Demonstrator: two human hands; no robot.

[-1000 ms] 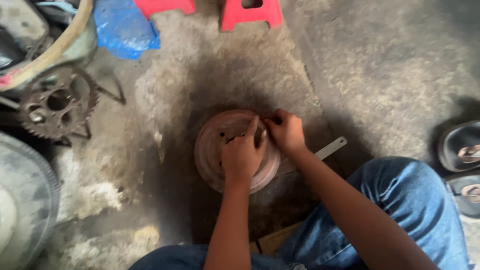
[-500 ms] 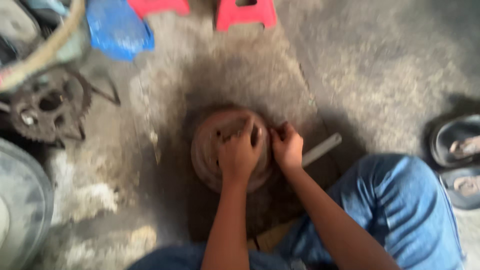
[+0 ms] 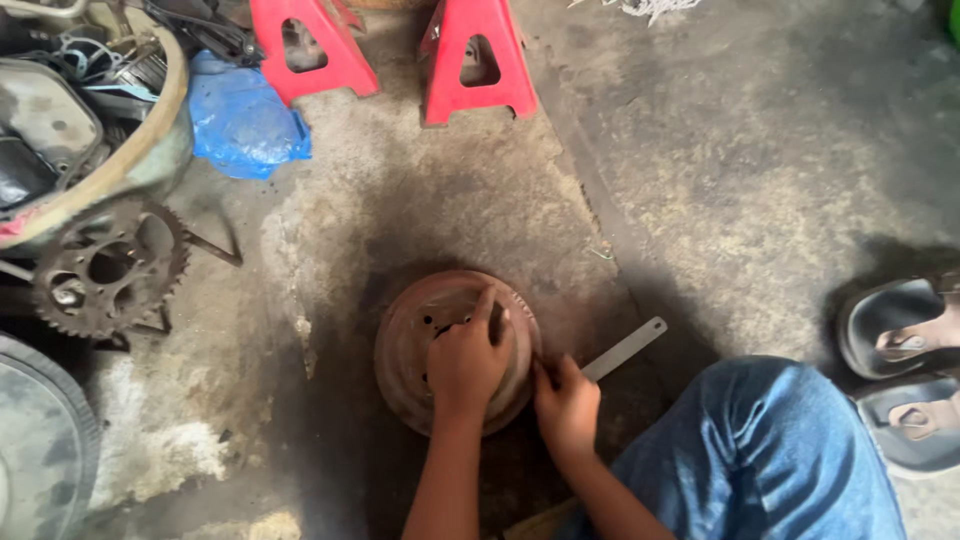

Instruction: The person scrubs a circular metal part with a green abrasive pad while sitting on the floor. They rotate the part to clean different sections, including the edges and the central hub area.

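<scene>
My right hand (image 3: 566,405) has dropped from the disc's upper right edge to its lower right edge since a second ago, and my view has tipped up so both red stands (image 3: 400,55) now show whole at the top. My left hand (image 3: 466,365) has stayed on top of the disc.

The rusty round disc (image 3: 410,345) lies flat on the dark, oily patch of concrete floor (image 3: 720,150) right in front of me. To its right and above there is bare floor out to the two sandals (image 3: 895,360) at the right edge. A flat metal strip (image 3: 625,349) lies just right of the disc, close to my right hand. My blue-jeaned knee (image 3: 770,450) closes in the lower right. On the left, well apart from the disc, sit a toothed sprocket (image 3: 105,265), a tyre (image 3: 40,440), a tub of parts (image 3: 90,100) and a blue plastic bag (image 3: 245,120).

My left hand is loosely curled, resting on the disc's face, forefinger stretched toward the centre holes. My right hand is curled tight, its fingertips at the disc's rim; whether it pinches anything I cannot tell.
</scene>
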